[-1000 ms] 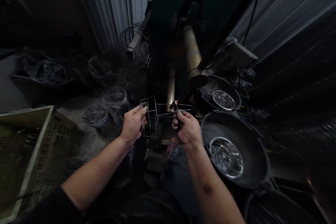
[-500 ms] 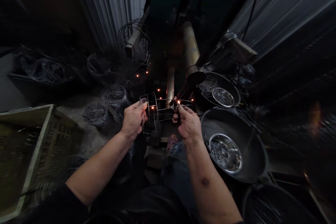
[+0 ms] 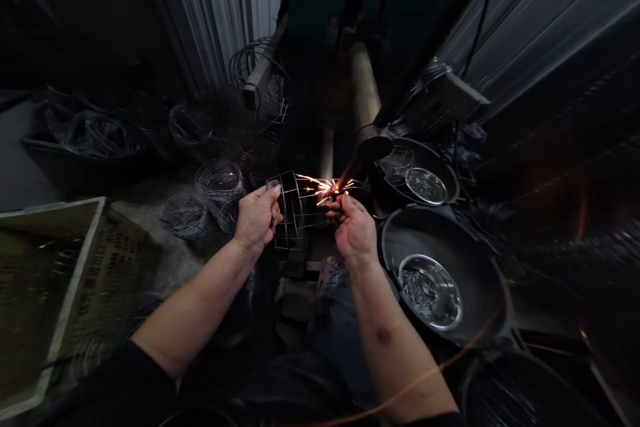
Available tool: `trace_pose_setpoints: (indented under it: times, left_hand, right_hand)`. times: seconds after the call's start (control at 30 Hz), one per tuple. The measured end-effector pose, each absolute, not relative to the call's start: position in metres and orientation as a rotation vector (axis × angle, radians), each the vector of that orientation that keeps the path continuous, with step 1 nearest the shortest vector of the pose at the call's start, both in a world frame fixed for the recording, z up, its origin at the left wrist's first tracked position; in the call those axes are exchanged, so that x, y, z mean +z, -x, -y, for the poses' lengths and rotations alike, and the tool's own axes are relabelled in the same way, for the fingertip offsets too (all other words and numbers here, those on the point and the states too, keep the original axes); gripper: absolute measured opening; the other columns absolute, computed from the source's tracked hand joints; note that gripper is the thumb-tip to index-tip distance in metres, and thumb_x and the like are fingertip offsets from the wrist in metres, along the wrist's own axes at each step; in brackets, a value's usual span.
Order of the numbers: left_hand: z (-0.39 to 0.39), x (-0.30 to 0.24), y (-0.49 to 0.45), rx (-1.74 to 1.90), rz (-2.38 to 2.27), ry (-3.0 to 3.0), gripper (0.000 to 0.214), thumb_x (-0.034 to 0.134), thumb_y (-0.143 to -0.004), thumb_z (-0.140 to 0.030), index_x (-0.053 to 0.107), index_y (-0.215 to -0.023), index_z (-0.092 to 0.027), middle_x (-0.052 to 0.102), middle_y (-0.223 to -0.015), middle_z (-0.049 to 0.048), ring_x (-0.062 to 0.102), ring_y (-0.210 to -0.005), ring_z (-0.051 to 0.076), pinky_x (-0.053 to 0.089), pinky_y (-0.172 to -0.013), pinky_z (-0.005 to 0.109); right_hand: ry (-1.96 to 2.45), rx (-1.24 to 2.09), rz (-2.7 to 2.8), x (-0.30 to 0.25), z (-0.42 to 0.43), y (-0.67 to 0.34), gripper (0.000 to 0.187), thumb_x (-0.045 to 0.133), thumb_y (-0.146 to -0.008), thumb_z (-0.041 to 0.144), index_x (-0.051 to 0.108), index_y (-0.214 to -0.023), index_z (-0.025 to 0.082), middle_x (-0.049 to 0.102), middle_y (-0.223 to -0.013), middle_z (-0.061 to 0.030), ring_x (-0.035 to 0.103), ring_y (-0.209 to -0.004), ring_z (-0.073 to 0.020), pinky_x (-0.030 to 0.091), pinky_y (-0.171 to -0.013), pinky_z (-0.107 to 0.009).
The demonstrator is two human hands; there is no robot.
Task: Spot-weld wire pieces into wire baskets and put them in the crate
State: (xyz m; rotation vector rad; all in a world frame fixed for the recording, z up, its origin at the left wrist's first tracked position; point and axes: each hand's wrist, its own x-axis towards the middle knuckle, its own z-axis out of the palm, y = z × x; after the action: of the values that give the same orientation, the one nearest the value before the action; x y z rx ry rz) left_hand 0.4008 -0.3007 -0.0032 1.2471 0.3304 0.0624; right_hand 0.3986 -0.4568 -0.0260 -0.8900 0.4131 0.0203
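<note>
My left hand is closed on the left end of a wire frame, a small cage of thin metal rods. The frame reaches rightward across to the spot welder's lower post. Closed in a pinch, my right hand is at the frame's right part, just under the welder's upper arm. What its fingertips hold is hidden by glare and shadow. Bright sparks spray mostly leftward from right beside those fingertips.
On the right, a large dark pan carries a steel bowl of short metal pieces. Behind it stands another pan with a smaller bowl. Wire coils and a yellowish crate are on the left.
A burst of sparks now flares at the welding point, where only a small glow and scattered sparks showed before. My right hand has shifted slightly left; the left still holds the frame.
</note>
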Motion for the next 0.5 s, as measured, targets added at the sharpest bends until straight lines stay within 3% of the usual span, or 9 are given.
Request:
trace_pose_setpoints:
  times: [0.13, 0.23, 0.33, 0.4, 0.43, 0.5]
  left_hand:
    - [0.303, -0.002, -0.397, 0.074, -0.317, -1.255, 0.022, 0.061, -0.073, -0.03, 0.048, -0.076, -0.013, 0.033, -0.041, -0.0049, 0.029, -0.034, 0.008, 0.027, -0.037, 0.02]
    - [0.296, -0.001, -0.386, 0.014, -0.303, -1.269, 0.028, 0.064, -0.071, -0.033, 0.045, -0.069, -0.012, 0.038, -0.046, -0.0027, 0.036, -0.038, 0.008, 0.028, -0.038, 0.02]
    - [0.271, -0.004, -0.361, -0.317, -0.24, -1.415, 0.041, 0.059, -0.074, -0.049, 0.052, -0.069, -0.009, 0.049, -0.058, 0.0043, 0.046, -0.048, 0.011, 0.037, -0.045, 0.022]
    - [0.248, -0.005, -0.338, -0.519, -0.062, -1.532, 0.048, 0.054, -0.078, -0.054, 0.06, -0.078, -0.006, 0.056, -0.07, 0.009, 0.052, -0.061, 0.013, 0.043, -0.057, 0.023]
    - [0.237, -0.005, -0.326, -0.631, 0.084, -1.567, 0.049, 0.055, -0.077, -0.053, 0.063, -0.094, -0.008, 0.058, -0.078, 0.0094, 0.055, -0.069, 0.015, 0.045, -0.064, 0.024]
    - [0.222, -0.001, -0.3, -0.935, 0.379, -1.664, 0.066, 0.062, -0.072, -0.049, 0.05, -0.128, -0.016, 0.06, -0.097, 0.0084, 0.057, -0.085, 0.019, 0.046, -0.075, 0.027]
  right_hand:
    - [1.103, 0.247, -0.174, -0.051, 0.441, -0.364, 0.058, 0.074, -0.061, 0.045, 0.057, -0.107, 0.012, 0.061, -0.094, -0.0049, 0.058, -0.081, -0.0079, 0.042, -0.065, -0.012]
    - [1.167, 0.469, -0.011, -0.059, 0.428, -0.326, 0.045, 0.073, -0.065, 0.037, 0.062, -0.099, 0.01, 0.061, -0.094, -0.0037, 0.055, -0.081, -0.005, 0.044, -0.075, -0.012]
    - [0.998, 0.616, -0.07, -0.049, 0.422, -0.291, 0.044, 0.073, -0.065, 0.037, 0.059, -0.095, 0.007, 0.061, -0.087, -0.0067, 0.058, -0.074, -0.0079, 0.047, -0.071, -0.016]
    - [0.808, 0.734, -0.164, -0.04, 0.425, -0.277, 0.047, 0.072, -0.064, 0.036, 0.053, -0.095, 0.007, 0.061, -0.085, -0.0092, 0.06, -0.07, -0.0132, 0.049, -0.06, -0.02]
    - [0.732, 0.763, -0.218, -0.036, 0.428, -0.274, 0.045, 0.071, -0.065, 0.034, 0.05, -0.094, 0.007, 0.061, -0.086, -0.0102, 0.061, -0.068, -0.0151, 0.048, -0.055, -0.021]
    - [0.662, 0.751, -0.325, -0.032, 0.434, -0.274, 0.037, 0.067, -0.069, 0.028, 0.045, -0.092, 0.008, 0.06, -0.089, -0.0107, 0.062, -0.067, -0.015, 0.046, -0.05, -0.017]
